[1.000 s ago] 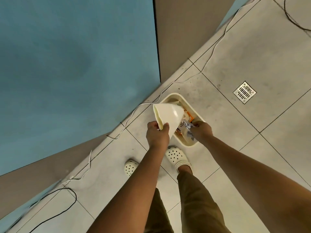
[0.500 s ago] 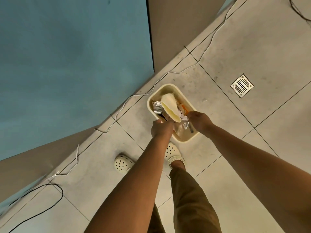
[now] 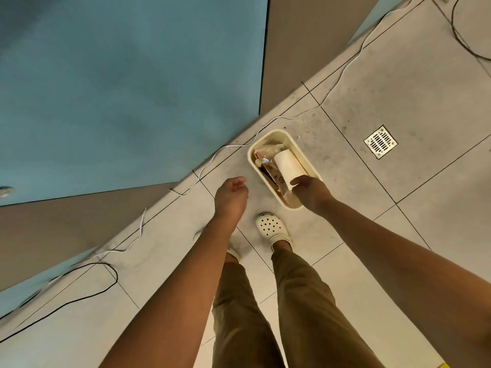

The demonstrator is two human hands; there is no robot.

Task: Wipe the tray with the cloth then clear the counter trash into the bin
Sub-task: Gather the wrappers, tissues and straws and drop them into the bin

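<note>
A cream oblong bin (image 3: pixel 277 132) stands on the tiled floor in front of my feet. Crumpled wrappers and foil (image 3: pixel 266 161) lie inside it. A cream paper cup (image 3: pixel 287 163) lies on its side on top of that trash. My right hand (image 3: pixel 311 193) is over the near end of the bin and pinches the cup's rim. Left of the bin, my left hand (image 3: pixel 230 193) hovers above the floor with fingers loosely curled and nothing in it. No tray or cloth is in view.
The blue counter top (image 3: pixel 119 88) with brown side panels fills the upper left. A white cable (image 3: pixel 212 159) and a black cable (image 3: pixel 102 289) run along the floor by it. A metal floor drain (image 3: pixel 380 141) sits right of the bin. My white clogs (image 3: pixel 272 226) stand just before the bin.
My left hand held the cup over the bin, lowered it in, then let go and drew back to the left. My right hand now holds the cup's rim.
</note>
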